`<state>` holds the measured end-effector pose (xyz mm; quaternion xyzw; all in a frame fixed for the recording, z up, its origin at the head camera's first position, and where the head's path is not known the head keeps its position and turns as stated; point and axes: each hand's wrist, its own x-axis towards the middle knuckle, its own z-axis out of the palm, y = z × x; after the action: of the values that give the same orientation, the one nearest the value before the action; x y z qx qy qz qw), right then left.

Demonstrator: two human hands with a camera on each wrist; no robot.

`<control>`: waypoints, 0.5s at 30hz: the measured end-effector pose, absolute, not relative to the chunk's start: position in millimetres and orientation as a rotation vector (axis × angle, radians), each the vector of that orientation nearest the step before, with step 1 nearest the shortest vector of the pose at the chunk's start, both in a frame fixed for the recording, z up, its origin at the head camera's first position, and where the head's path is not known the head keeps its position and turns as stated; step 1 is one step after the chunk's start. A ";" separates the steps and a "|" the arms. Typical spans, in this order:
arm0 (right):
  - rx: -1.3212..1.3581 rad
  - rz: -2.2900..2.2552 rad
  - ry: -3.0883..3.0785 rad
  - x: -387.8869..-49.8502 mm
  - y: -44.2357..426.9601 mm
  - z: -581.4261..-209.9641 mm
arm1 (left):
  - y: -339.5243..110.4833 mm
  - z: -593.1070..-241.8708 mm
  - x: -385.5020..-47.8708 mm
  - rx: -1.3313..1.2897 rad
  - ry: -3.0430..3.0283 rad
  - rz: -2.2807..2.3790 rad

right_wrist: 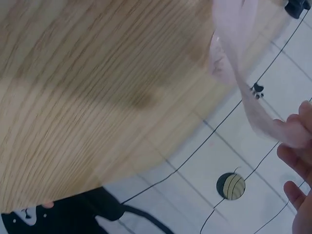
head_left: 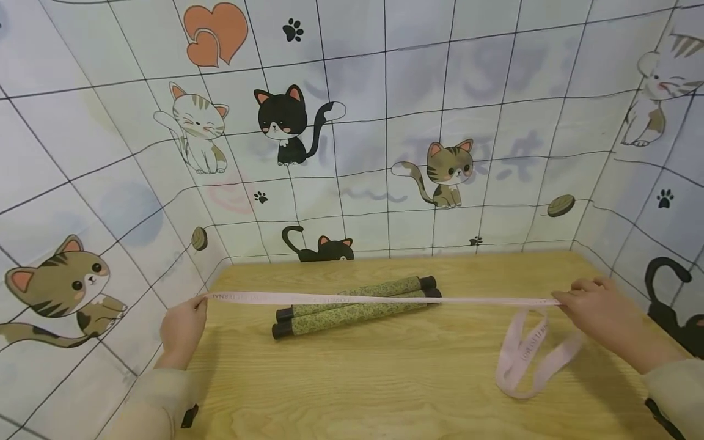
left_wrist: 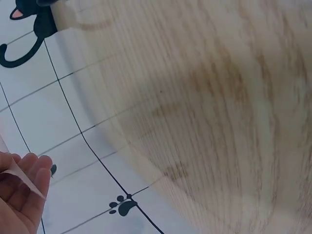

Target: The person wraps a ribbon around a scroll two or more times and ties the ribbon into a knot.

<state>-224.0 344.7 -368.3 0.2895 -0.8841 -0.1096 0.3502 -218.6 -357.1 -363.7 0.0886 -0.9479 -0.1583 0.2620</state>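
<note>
A pale pink ribbon [head_left: 478,300] with printed lettering stretches nearly level across the table. At its left end, my left hand [head_left: 184,327] pinches it; the ribbon's tip [left_wrist: 24,178] shows against the fingers in the left wrist view. My right hand [head_left: 610,318] pinches the other end of the stretch, and the spare ribbon [head_left: 511,360] hangs from there in loose loops. Behind the taut part lie two green patterned rolls with black ends, the front roll [head_left: 357,315] and the rear roll [head_left: 385,287], side by side and slightly slanted. The ribbon crosses in front of them and hides part.
The rolls lie on a light wood-grain table [head_left: 357,379]. White sheeting [head_left: 374,122] with a black grid and cartoon cats stands around its back and both sides, close to each hand.
</note>
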 end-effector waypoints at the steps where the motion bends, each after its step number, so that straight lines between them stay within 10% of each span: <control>1: 0.747 -0.291 -2.299 -223.7 348.5 -365.6 | -360.4 -363.4 -217.3 0.253 -2.547 -0.437; 15: 0.522 -0.536 -2.379 -209.9 396.1 -312.9 | -392.2 -365.9 -213.2 0.529 -2.366 -1.169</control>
<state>-209.9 396.1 -312.9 0.1983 -0.9044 -0.2037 0.3181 -213.2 -392.2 -365.9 0.1917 -0.8569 -0.4233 0.2232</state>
